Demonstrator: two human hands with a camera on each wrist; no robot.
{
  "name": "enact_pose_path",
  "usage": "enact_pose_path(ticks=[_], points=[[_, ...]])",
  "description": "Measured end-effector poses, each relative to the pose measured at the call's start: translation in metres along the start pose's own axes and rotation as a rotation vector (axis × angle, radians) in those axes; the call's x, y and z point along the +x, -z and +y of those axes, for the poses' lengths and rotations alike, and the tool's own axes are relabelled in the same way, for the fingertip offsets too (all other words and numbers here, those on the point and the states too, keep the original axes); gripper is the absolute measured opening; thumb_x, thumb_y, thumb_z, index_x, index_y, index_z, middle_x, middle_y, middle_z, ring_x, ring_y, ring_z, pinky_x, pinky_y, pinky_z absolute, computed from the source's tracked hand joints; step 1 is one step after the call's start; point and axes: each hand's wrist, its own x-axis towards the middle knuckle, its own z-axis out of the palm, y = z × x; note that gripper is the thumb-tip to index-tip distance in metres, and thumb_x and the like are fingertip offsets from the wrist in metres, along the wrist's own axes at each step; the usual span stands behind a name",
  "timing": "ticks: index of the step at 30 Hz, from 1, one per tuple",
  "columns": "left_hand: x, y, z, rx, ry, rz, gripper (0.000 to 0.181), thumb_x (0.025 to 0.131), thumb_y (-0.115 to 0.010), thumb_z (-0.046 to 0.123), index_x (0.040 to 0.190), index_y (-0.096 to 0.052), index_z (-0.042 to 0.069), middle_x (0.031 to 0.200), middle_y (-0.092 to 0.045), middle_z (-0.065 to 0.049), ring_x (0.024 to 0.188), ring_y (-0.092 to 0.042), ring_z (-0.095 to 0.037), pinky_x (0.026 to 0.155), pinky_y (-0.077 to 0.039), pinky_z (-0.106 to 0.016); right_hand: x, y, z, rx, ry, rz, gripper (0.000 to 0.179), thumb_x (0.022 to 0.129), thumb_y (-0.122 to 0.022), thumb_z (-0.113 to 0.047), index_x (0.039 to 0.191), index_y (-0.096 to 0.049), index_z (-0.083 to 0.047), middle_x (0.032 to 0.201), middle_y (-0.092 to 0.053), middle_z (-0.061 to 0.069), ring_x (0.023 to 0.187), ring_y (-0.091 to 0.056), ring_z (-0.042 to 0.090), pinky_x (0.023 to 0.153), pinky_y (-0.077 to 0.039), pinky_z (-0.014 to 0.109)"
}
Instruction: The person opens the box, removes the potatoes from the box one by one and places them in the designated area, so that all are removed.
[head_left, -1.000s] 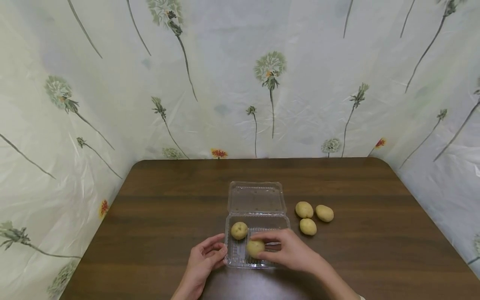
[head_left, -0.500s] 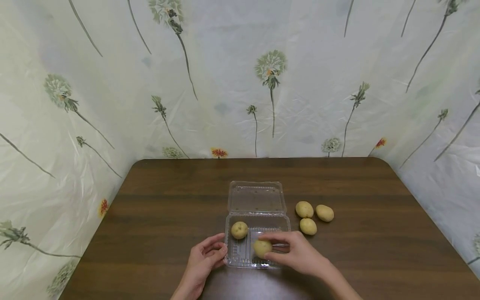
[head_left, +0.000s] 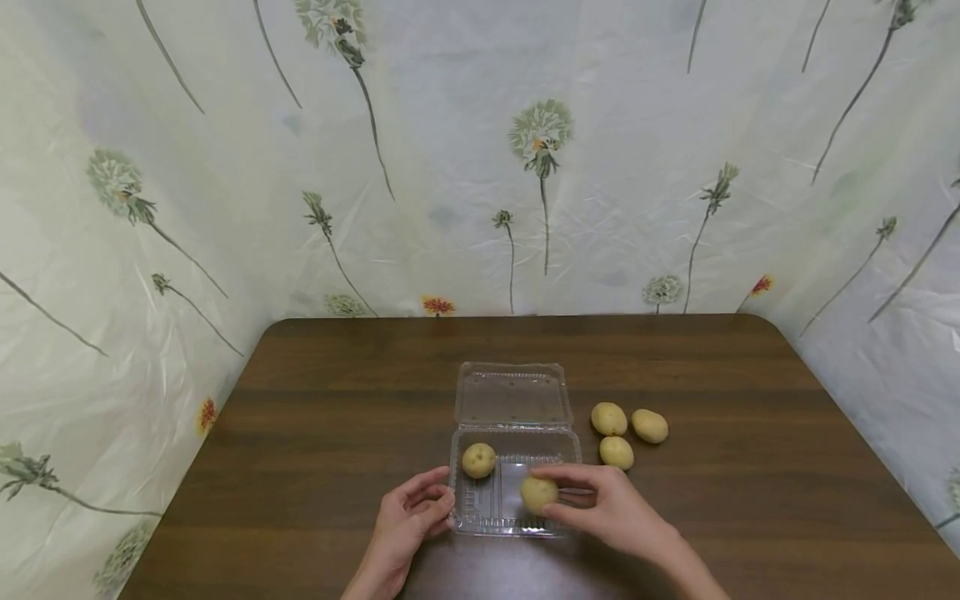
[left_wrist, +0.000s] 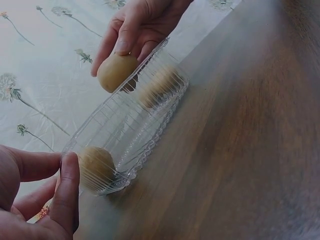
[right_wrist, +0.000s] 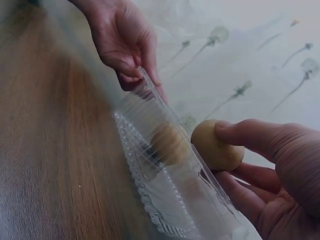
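Note:
A clear plastic clamshell container (head_left: 480,502) stands on the table, its lid (head_left: 512,396) folded back away from the person. My left hand (head_left: 408,521) pinches the container's left rim between thumb and fingers. One round potato (head_left: 478,461) lies inside at the back left; through the ribbed wall the left wrist view shows this potato (left_wrist: 96,168) too. My right hand (head_left: 607,504) grips another potato (head_left: 538,495) over the container's right half. In the right wrist view the held potato (right_wrist: 216,146) is at rim height, with the thumb on top and fingers underneath.
Three potatoes lie grouped on the table right of the container: one at the back (head_left: 608,419), one at the right (head_left: 649,427) and one in front (head_left: 617,453). Behind the brown wooden table (head_left: 337,400) hangs a flower-printed sheet (head_left: 450,167).
My right hand has carried its potato rightward, from the container's middle to over its right half. The left hand and the other potatoes stay where they were.

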Motion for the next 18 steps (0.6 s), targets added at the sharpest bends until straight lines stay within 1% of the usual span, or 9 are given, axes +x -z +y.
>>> enact_pose_path(ticks=[9, 16, 18], points=[[0.0, 0.0, 0.001, -0.005, 0.005, 0.002, 0.047, 0.09, -0.07, 0.004, 0.134, -0.053, -0.005, 0.097, -0.063, -0.005, 0.082, -0.061, -0.011, 0.071, -0.057, -0.026, -0.006, 0.006, 0.002, 0.019, -0.014, 0.045, 0.039, 0.087, -0.075, -0.012, 0.124, -0.065, -0.003, 0.125, -0.061, 0.021, 0.111, -0.062, 0.02, 0.088, -0.052, 0.033], [0.0, 0.0, 0.001, -0.004, 0.003, -0.002, 0.048, 0.09, -0.07, 0.004, 0.134, -0.053, -0.005, 0.097, -0.063, -0.005, 0.083, -0.061, -0.011, 0.071, -0.057, -0.026, -0.01, 0.009, 0.002, 0.004, -0.022, 0.083, 0.039, 0.087, -0.076, -0.012, 0.123, -0.066, -0.005, 0.125, -0.062, 0.016, 0.11, -0.063, 0.02, 0.087, -0.053, 0.034], [0.0, 0.0, 0.001, -0.004, 0.003, -0.003, 0.048, 0.09, -0.07, 0.004, 0.134, -0.053, -0.005, 0.097, -0.063, -0.005, 0.083, -0.061, -0.011, 0.071, -0.057, -0.026, -0.012, 0.01, 0.002, 0.008, -0.02, 0.088, 0.039, 0.087, -0.076, -0.011, 0.124, -0.066, -0.005, 0.125, -0.062, 0.016, 0.109, -0.063, 0.021, 0.087, -0.053, 0.034]])
